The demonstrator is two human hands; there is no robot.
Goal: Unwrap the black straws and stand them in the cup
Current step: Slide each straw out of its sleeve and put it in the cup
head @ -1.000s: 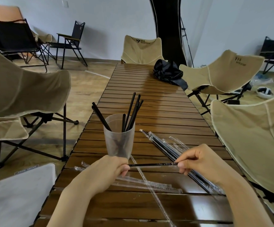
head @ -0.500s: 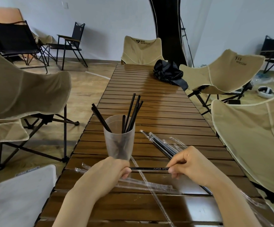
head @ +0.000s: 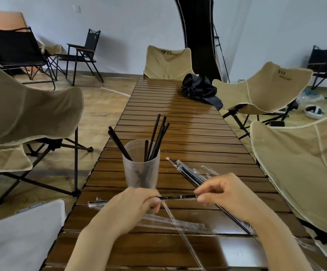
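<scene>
A black straw point(head: 178, 197) is being pinched by the left hand point(head: 137, 208) and right hand point(head: 231, 196), seemingly being unwrapped; next, it should be stood in the cup point(head: 141, 173) just beyond them.

Indoor room furnished as a camping-style lounge or display space. A long slatted wooden tabletop point(head: 188, 133) is flanked by beige fabric folding chairs point(head: 168, 63), one at its far end and others along both sides, with black folding armchairs point(head: 93, 39) set near the plain white wall point(head: 129, 26). The wood-pattern floor point(head: 100, 106) and a wall switch plate point(head: 76, 9) show that the camping furniture stands inside a building.
</scene>
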